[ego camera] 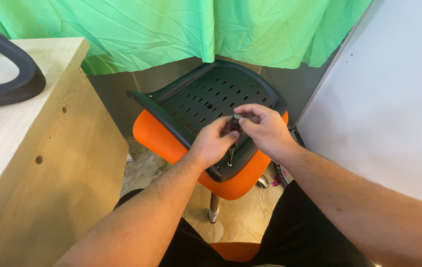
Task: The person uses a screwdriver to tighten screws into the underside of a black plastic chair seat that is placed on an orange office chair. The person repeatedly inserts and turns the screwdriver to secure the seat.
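A black slotted plastic chair panel (206, 101) lies upside down on an orange mesh seat cushion (159, 137). My left hand (213, 143) and my right hand (265, 129) meet over the panel's near edge. Both pinch a small dark tool (234, 126) with a metal shaft that points down at the panel. The right fingers curl over the tool's top, while the left thumb and fingers hold its side. The tool's tip is partly hidden by my left hand.
A light wooden desk (47, 163) stands at the left with a black chair armrest (8, 74) lying on top. Green cloth (181, 29) hangs behind. A white wall (394, 109) is at the right. A chrome chair post (214, 207) stands below the cushion.
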